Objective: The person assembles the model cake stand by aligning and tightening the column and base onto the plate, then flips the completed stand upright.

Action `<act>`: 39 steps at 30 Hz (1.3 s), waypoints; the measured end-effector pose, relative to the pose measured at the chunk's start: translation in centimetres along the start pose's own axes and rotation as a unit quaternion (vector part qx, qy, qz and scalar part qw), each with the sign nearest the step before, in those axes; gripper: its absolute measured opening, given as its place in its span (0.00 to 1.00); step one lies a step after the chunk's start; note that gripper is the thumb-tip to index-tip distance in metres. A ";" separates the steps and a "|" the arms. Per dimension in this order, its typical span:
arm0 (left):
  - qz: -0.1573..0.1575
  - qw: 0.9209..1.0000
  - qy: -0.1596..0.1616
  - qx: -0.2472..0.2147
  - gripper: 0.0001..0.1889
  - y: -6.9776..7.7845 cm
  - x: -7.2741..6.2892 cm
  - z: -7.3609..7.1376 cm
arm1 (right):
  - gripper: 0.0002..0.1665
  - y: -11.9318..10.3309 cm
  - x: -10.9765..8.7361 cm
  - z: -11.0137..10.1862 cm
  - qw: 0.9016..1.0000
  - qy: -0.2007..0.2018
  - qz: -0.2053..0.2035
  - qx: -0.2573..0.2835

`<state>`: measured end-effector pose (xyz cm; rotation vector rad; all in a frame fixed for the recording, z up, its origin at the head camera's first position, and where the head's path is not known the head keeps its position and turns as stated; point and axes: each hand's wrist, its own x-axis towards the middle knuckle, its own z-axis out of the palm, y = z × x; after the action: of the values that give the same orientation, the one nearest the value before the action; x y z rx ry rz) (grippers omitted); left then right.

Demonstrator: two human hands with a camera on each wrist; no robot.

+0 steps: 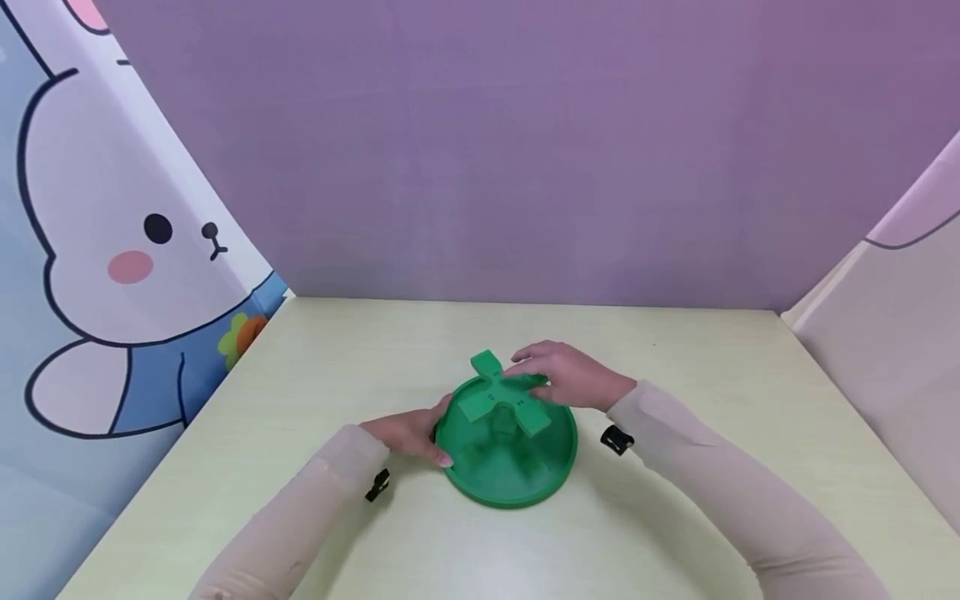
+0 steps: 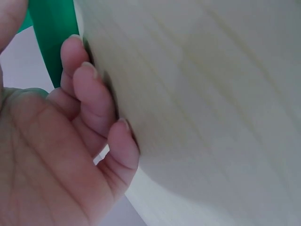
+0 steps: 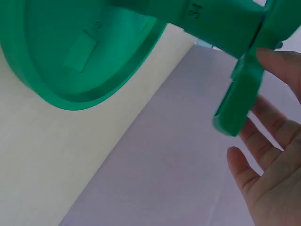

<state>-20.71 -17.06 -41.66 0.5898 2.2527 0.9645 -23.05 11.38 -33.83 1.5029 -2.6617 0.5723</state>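
A round green dish [image 1: 510, 493] with a raised rim sits on the table in the head view. From its middle rises a thick post [image 3: 195, 14] bearing printed marks, with a green cross-shaped top piece [image 1: 497, 397] of several flat arms on it. My left hand [image 1: 408, 433] grips the dish's left rim, thumb at the near side; in the left wrist view its curled fingers [image 2: 94, 94] rest between rim and tabletop. My right hand [image 1: 573, 375] holds one arm of the cross. The right wrist view shows the thumb [image 3: 282, 66] on the cross and fingers behind that arm.
The pale tabletop [image 1: 360, 350] ends at a purple back wall [image 1: 525, 167]. At the left hangs a cloth with a printed rabbit [image 1: 142, 208]; a pale panel [image 1: 892, 333] stands at the right. Small black clips [image 1: 617, 439] show at both wrists.
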 end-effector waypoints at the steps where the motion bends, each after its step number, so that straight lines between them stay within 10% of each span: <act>1: -0.002 1.000 0.001 0.002 0.59 0.0 0.0 0.0 | 0.22 0.2 0.0 0.1 1.000 -0.002 -0.003 -0.002; 13: -0.013 1.000 0.002 0.007 0.59 0.3 0.0 0.0 | 0.19 1.3 0.1 0.7 0.999 0.008 -0.048 -0.008; 32: -0.039 0.999 0.010 0.020 0.59 0.0 0.0 0.1 | 0.17 -1.5 -0.3 0.5 0.998 -0.022 0.013 -0.053; 39: -0.026 1.000 0.007 0.015 0.59 0.2 -0.1 0.0 | 0.13 -0.5 -0.1 -0.1 0.997 0.040 -0.024 -0.054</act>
<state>-20.58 -16.96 -41.46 0.5354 2.2864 0.9137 -22.58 11.23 -33.62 1.4795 -2.5452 0.4671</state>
